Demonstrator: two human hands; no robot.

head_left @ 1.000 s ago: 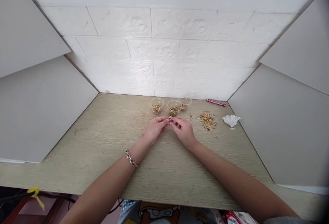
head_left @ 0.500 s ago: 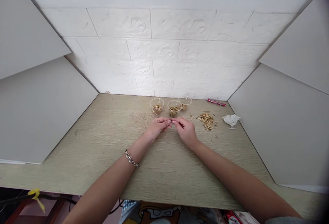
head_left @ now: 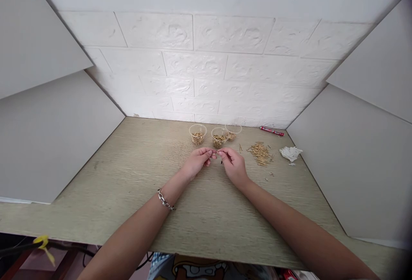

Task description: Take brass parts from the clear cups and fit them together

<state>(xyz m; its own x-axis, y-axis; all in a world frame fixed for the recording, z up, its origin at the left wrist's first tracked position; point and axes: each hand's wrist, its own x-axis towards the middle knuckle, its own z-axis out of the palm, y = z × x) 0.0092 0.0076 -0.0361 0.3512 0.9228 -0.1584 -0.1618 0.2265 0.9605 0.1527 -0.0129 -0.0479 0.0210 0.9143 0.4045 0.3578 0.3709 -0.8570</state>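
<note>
In the head view, the left hand [head_left: 195, 162] is in the middle of the frame, with its thumb and finger pinching a tiny pin [head_left: 213, 154]. The right hand [head_left: 234, 165] is just beside it, thumb and finger close together; it is too small to tell what they pinch. Three clear cups [head_left: 190, 136] with gold bits sit just above the hands. A pile of gold sticks [head_left: 260, 154] lies right of the middle, near white tissue [head_left: 290, 153].

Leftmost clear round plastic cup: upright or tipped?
Upright: the leftmost clear round plastic cup stands on the pale wood-grained table, open rim facing up, with small gold-coloured pieces gathered inside.
</note>
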